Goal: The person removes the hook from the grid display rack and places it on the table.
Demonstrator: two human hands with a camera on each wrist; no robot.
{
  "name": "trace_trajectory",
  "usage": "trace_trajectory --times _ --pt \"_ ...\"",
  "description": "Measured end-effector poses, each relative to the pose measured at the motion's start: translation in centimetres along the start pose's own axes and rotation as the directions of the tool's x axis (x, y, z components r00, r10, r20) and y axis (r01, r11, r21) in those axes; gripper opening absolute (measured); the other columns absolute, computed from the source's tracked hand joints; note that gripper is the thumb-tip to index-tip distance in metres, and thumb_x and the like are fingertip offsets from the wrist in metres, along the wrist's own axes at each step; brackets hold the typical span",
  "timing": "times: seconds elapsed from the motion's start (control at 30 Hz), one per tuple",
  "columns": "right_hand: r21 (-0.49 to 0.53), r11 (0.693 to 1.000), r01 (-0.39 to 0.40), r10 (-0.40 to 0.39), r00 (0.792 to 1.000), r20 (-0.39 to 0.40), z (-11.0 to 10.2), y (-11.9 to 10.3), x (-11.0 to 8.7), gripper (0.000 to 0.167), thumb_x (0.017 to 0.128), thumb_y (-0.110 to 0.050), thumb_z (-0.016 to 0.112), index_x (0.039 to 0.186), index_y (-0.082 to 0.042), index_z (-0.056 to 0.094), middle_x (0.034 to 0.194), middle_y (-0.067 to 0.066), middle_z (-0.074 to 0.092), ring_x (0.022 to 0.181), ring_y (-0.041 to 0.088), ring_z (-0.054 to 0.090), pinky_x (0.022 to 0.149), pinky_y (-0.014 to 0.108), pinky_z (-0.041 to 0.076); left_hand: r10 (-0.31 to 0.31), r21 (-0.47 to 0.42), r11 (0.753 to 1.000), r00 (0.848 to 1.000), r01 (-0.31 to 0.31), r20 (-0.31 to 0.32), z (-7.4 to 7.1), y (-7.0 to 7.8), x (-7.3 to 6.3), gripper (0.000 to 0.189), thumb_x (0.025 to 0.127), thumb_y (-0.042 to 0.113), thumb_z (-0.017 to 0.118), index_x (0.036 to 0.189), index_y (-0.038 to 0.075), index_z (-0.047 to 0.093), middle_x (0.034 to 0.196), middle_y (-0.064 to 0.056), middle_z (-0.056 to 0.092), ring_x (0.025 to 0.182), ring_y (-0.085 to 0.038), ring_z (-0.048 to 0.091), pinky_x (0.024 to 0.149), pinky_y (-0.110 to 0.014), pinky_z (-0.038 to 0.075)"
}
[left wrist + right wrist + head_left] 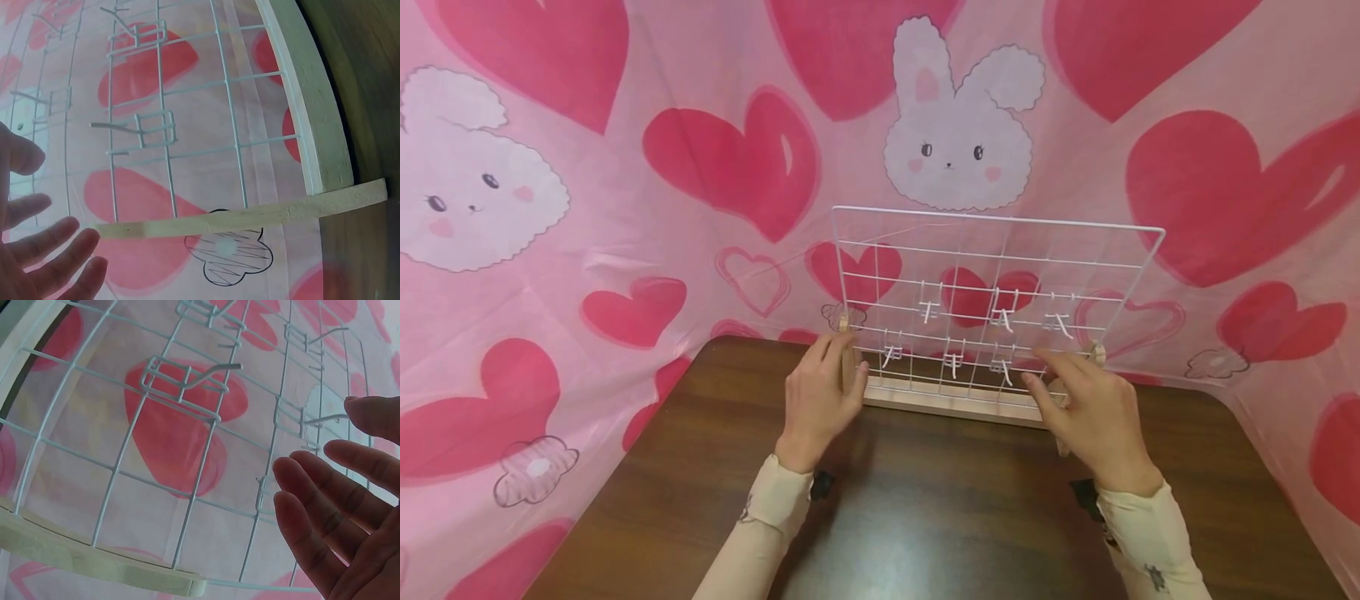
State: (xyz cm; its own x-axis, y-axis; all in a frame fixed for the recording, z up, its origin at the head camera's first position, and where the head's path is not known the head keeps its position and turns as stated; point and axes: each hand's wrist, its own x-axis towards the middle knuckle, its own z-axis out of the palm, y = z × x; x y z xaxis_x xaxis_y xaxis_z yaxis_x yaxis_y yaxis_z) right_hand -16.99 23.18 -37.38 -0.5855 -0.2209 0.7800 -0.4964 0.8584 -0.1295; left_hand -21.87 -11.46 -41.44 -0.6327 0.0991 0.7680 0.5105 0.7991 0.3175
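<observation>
A white wire grid panel (1000, 218) stands upright in a pale wooden base (955, 405) towards the back of the table. Several white wire hooks (1002, 319) hang on it in two rows. My left hand (822, 392) is at the panel's left side, its loosely bent fingers near the tip of the wooden side post (206, 223); contact cannot be made out. On the right, my other hand (1101, 412) hovers before the grid near the right post (94, 557). Its relaxed fingers (319, 519) hold nothing, and some lie close to a hook (325, 419).
The dark brown wooden table (910, 517) has rounded back corners. Behind it hangs a pink cloth (700, 50) printed with hearts and rabbits, close to the panel's back. Both forearms wear light sleeves (775, 492) with dark wrist devices (823, 484).
</observation>
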Motion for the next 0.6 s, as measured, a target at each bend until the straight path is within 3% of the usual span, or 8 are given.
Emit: trace_trajectory --times 0.27,0.43,0.6 --pt "0.011 1.000 -0.005 0.006 1.000 -0.022 -0.4 0.2 0.2 0.043 0.079 -0.017 0.085 0.120 -0.009 0.074 0.094 0.015 0.079 0.064 0.030 0.071 0.055 0.051 0.055 -0.045 0.000 0.999 0.999 0.045 -0.004 -0.1 -0.5 0.0 0.052 0.090 0.028 0.074 0.136 0.008 0.063 0.118 -0.013 0.071 0.094 -0.031 0.073 0.070 -0.048 0.063" --pt "0.005 1.000 0.020 -0.020 0.998 -0.060 -0.5 0.6 0.4 0.041 0.081 -0.019 0.082 0.120 -0.009 0.074 0.096 0.017 0.080 0.056 0.030 0.067 0.049 0.050 0.052 -0.066 -0.023 0.998 0.998 0.066 0.010 0.0 -0.9 0.1 0.055 0.090 0.026 0.075 0.140 0.007 0.060 0.122 -0.015 0.070 0.093 -0.033 0.074 0.072 -0.048 0.064" --pt "0.020 1.000 0.018 -0.016 0.993 -0.118 -0.4 1.0 0.4 0.042 0.098 -0.043 0.066 0.118 -0.008 0.075 0.083 0.015 0.078 0.051 0.029 0.062 0.047 0.052 0.048 -0.087 -0.026 0.996 0.996 0.087 0.031 0.1 -1.3 0.0 0.057 0.092 0.029 0.072 0.142 0.007 0.058 0.127 -0.014 0.069 0.100 -0.034 0.073 0.081 -0.049 0.064"
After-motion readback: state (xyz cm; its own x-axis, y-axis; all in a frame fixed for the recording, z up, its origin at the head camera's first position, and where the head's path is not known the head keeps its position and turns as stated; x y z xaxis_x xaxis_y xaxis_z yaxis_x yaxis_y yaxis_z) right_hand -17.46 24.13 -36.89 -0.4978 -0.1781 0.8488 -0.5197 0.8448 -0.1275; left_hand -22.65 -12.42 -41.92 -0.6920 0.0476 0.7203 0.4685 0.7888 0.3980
